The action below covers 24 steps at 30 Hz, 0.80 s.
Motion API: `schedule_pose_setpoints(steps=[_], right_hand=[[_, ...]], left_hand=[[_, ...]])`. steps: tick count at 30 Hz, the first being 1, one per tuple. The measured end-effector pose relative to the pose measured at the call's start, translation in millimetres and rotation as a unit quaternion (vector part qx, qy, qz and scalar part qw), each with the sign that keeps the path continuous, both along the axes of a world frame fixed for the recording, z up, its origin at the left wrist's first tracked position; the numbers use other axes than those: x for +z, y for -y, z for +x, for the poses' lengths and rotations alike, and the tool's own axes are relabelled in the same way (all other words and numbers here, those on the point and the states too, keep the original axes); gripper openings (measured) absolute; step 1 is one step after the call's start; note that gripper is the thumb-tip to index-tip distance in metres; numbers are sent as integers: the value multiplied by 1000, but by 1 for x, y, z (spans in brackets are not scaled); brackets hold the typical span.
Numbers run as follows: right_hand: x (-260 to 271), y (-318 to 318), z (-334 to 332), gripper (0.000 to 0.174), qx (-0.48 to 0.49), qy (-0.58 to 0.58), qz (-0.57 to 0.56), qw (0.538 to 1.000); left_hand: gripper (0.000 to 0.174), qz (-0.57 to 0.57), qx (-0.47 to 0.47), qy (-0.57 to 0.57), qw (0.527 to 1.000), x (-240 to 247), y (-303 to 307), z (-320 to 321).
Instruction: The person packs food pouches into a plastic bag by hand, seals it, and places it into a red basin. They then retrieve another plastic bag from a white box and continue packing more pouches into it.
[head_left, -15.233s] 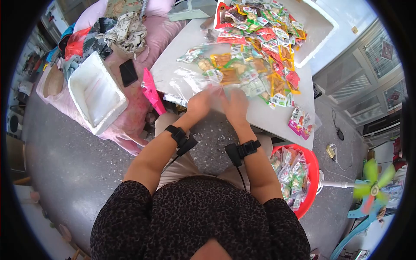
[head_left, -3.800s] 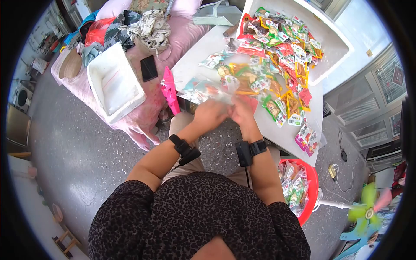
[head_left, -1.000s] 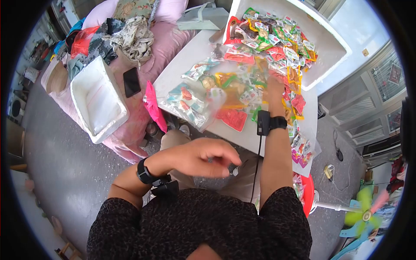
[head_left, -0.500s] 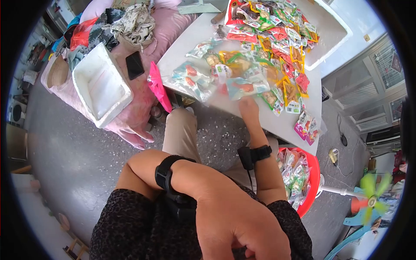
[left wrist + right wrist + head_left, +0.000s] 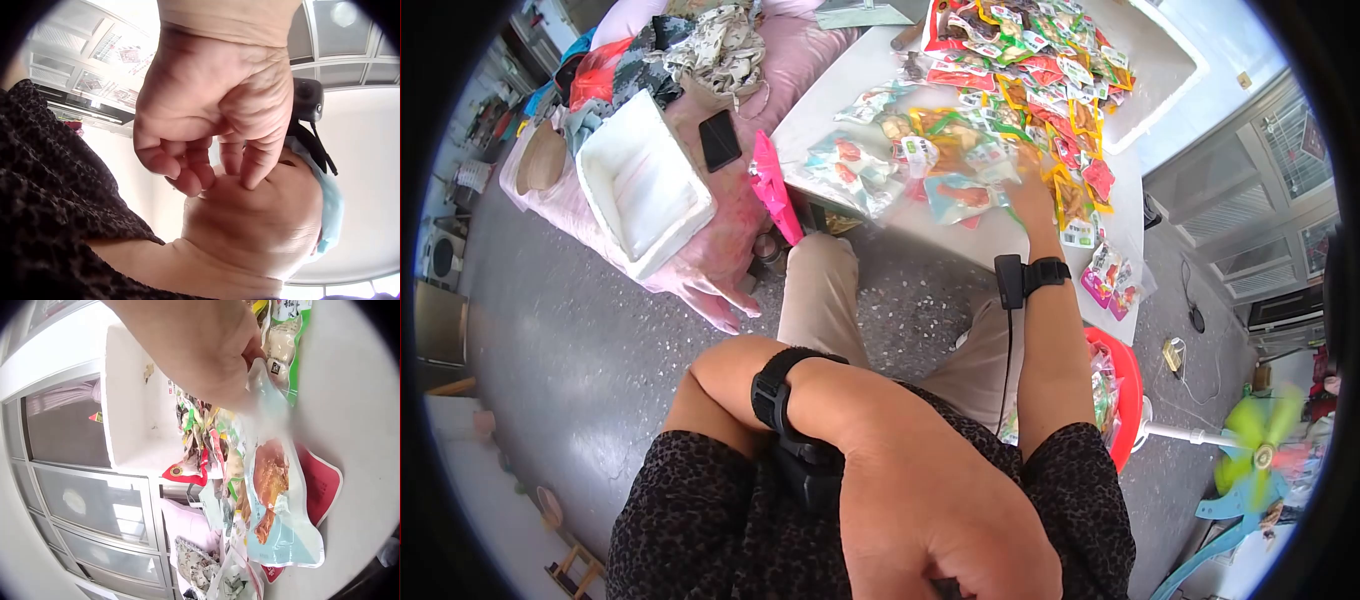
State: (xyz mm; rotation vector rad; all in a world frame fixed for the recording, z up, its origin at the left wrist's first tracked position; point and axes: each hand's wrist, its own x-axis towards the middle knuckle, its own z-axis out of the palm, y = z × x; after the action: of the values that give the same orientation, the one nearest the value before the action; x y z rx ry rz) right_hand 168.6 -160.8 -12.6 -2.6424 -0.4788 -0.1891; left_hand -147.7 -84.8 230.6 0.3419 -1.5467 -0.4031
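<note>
My left hand [image 5: 945,500] is raised close to the head camera. In the left wrist view the left hand [image 5: 215,106] has loosely bent fingers, with fingertips touching the chin, and holds nothing. My right hand [image 5: 1032,195] reaches over the food packs on the table. The right wrist view shows the right hand [image 5: 200,356] beside a green-edged clear pack [image 5: 284,353], its fingertips mostly hidden, so I cannot tell whether it grips that pack. A pale blue pack with a chicken leg [image 5: 270,481] lies just below the hand, over a red pack [image 5: 319,481].
A large pile of colourful packs [image 5: 1040,60] spills from a white foam box [image 5: 1155,75] onto the table [image 5: 970,240]. Filled clear bags [image 5: 850,170] lie at the table's left. A red basin [image 5: 1122,400] stands below, near a fan [image 5: 1260,455]. Another foam box [image 5: 640,190] sits on the bed.
The left hand has risen from the lap to the chin. The right hand went from the packs to the pale blue pack near the table's front edge, then back right among the packs.
</note>
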Motion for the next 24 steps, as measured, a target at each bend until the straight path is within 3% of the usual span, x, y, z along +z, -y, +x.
schedule_pose_setpoints(steps=[2,5,7,8,10,14,15,16,17,18,19,21,24], right_hand=[[2,-2,4,42,13,-42,-7,999],[11,-1,10,36,53,-159,28,985],[39,-2,-9,30,49,-277,90,955],[30,1,-7,28,45,-328,200,922],[11,10,-3,24,32,-412,408,814],[22,30,-27,15,-2,-400,465,790],[28,37,-40,13,-18,-383,469,796],[29,43,-50,12,-35,-365,474,800],[27,48,-57,12,-40,-365,497,786],[25,55,-64,12,-45,-365,518,773],[23,61,-69,12,-51,-364,537,759],[22,62,-82,12,-45,-377,567,731],[16,51,-94,13,-53,-393,587,705]], left_hand=[[17,-50,44,38,997,-10,8,-4],[17,68,39,-56,995,-11,-2,-12],[17,28,20,-107,994,-8,-1,-15],[19,17,15,-103,994,-9,-1,-16],[21,5,8,-68,998,-13,-1,-15],[10,122,78,-42,989,-25,-28,2],[12,206,195,-59,957,-34,-44,10],[15,299,368,-45,879,-42,-57,18],[18,353,539,-40,764,-60,-62,26],[16,467,637,-85,607,-73,-67,35],[17,437,770,-22,465,-102,-73,49],[22,399,871,36,286,-159,-93,78],[24,473,863,-4,176,-184,-103,91]])
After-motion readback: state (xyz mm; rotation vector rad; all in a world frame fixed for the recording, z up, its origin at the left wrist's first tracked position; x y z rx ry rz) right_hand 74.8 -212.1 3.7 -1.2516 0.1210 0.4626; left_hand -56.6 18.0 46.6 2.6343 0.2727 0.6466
